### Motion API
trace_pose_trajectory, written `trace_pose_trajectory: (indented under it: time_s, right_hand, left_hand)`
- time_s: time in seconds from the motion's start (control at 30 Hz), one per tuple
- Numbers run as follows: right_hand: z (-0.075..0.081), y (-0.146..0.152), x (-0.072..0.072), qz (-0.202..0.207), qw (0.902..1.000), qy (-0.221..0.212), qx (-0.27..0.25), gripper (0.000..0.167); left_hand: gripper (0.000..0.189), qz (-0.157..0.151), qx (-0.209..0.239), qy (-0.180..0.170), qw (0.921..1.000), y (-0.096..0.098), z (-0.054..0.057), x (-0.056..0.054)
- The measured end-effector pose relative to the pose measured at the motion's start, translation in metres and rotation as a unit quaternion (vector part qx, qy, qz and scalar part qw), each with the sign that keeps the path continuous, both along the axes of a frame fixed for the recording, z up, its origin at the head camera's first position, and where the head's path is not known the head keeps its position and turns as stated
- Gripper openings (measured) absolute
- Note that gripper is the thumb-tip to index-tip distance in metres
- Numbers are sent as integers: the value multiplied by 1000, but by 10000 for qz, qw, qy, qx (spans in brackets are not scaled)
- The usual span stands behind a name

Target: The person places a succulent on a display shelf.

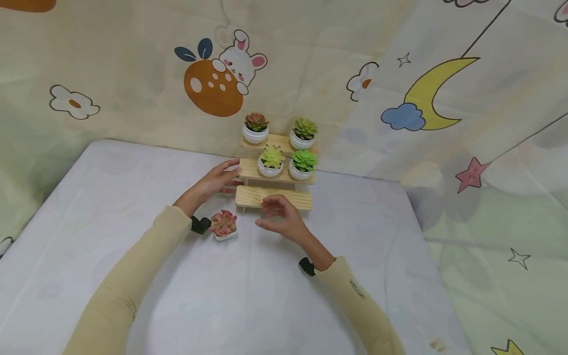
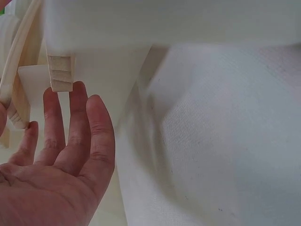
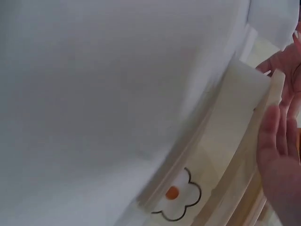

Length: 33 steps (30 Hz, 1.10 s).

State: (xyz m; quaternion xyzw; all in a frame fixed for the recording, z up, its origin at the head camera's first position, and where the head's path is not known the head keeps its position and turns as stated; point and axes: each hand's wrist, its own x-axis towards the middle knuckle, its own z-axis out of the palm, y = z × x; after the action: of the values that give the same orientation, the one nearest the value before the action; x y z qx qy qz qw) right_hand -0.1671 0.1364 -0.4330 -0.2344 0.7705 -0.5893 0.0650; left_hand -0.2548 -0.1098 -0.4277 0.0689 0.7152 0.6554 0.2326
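Observation:
A three-tier wooden stand (image 1: 254, 196) stands against the back cloth. My left hand (image 1: 215, 181) is at its left end; the left wrist view shows the fairly straight fingers (image 2: 100, 127) reaching up to the plank ends (image 2: 61, 75). At the bottom tier's front edge is my right hand (image 1: 284, 219), thumb apart from the loosely bent fingers and nothing between them. In the right wrist view, its fingers (image 3: 269, 132) lie along a plank (image 3: 244, 160). On the table, near my left wrist, sits a pink-red succulent (image 1: 224, 223) in a white pot.
The top tier bears a reddish-brown succulent (image 1: 256, 123) and a green one (image 1: 304, 128). Below them, on the middle tier, are a yellow-green succulent (image 1: 272, 156) and a bright green one (image 1: 304, 160). A white cloth covers the table (image 1: 248, 305); printed cloth (image 1: 310, 59) hangs behind.

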Motion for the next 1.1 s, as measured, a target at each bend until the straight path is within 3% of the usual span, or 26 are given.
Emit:
trace_pose_trajectory:
  time_s: [0.2,0.37,0.57,0.9,1.1]
  right_hand:
    - [6,-26,-6,1374,9877,-127,735,69]
    - [6,-44,-9,1842,9748,-79,1258,78]
    - [1,-57,-9,1963,9679,-79,1568,78]
    - [-4,-65,-10,1683,9696,-422,1724,65]
    - [-7,-64,-9,1634,9708,-281,1736,62]
  left_hand:
    - [62,8,38,-32,10000,1,1,-1]
    - [63,-55,101,89,9999,0,2,0]
    - [61,-87,218,137,9996,0,2,1]
    - [61,-65,209,122,9997,-1,0,1]
    - [61,-55,230,121,9996,-3,-2,0]
